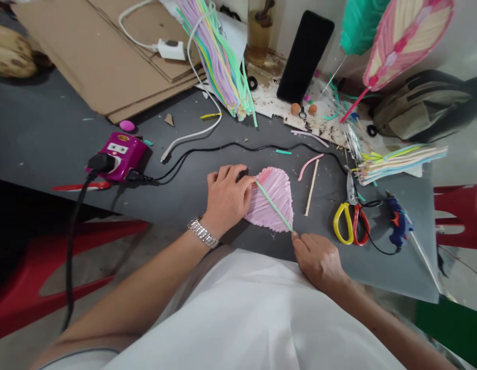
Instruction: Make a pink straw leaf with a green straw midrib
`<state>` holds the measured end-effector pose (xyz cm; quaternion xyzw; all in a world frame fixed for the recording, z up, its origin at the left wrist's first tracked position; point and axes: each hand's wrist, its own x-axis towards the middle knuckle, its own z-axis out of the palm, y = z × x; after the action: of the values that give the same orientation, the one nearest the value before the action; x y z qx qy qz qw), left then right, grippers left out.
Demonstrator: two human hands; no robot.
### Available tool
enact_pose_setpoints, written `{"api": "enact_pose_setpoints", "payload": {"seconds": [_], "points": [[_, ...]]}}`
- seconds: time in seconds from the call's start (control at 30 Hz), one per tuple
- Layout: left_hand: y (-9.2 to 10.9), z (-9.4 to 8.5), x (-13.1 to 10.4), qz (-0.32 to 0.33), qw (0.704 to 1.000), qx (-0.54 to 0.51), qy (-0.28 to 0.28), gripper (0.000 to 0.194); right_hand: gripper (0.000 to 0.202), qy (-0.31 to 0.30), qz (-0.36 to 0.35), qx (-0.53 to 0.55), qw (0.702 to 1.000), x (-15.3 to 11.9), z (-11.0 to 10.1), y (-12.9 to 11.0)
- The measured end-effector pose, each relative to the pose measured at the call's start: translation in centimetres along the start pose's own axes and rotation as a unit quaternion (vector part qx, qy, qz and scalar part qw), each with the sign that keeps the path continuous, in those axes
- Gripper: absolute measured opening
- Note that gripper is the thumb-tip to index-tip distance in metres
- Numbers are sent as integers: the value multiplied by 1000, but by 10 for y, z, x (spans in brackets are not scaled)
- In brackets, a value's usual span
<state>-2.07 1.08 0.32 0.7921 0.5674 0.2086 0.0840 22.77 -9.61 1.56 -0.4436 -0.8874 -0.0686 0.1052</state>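
Observation:
A leaf shape [275, 198] made of lilac and pink pipe cleaners lies flat on the grey table. Across it runs a light green pipe cleaner [272, 203], slanting from upper left to lower right. My left hand [228, 194] rests at the leaf's left side, its fingers curled and its thumb tip at the upper end of the green pipe cleaner; its palm side is hidden. At the lower right edge of the leaf, my right hand [317, 257] pinches the other end between thumb and finger.
Yellow-and-red scissors [350, 216] and a blue glue gun [398, 221] lie right. A black cord crosses behind the leaf from a purple power socket [125, 154]. Pipe cleaner bundles [219, 67], cardboard [95, 56] and a phone [306, 56] stand at the back.

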Motion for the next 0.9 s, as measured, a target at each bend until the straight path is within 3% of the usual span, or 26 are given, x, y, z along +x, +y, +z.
{"api": "enact_pose_setpoints", "payload": {"seconds": [0.27,0.63,0.9], "points": [[26,8,0,-46,997,42,48,22,36,36,-4,22,999,-1,3,2],[23,19,8,-70,994,40,80,20,34,49,3,46,998,-3,8,3],[29,13,3,-69,995,49,59,23,32,50,12,47,998,-4,8,3]]}}
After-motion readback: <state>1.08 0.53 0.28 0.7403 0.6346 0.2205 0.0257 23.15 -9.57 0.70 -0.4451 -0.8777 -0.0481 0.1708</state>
